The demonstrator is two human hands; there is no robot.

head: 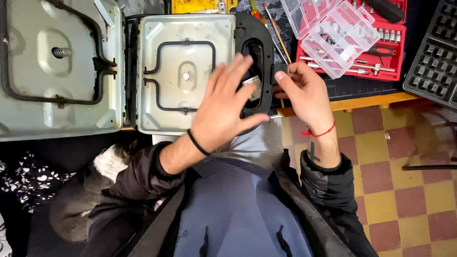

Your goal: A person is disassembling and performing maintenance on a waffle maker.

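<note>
An opened sandwich-maker type appliance lies on the table, its two metal halves (pixel 185 71) showing black heating elements (pixel 162 76). Its black plastic handle end (pixel 259 57) faces right. My left hand (pixel 228 107) hovers flat over the handle end with fingers spread, holding nothing. My right hand (pixel 304 93) pinches the right edge of the black handle part with fingers curled; whether it holds a small part I cannot tell.
A red socket tool case (pixel 397 52) with a clear plastic parts box (pixel 333 33) stands at the back right. A black waffle plate (pixel 435 57) lies at far right. Screwdrivers (pixel 276 31) lie behind the appliance. Checkered tile floor (pixel 390 181) lies below the table edge (pixel 362 102).
</note>
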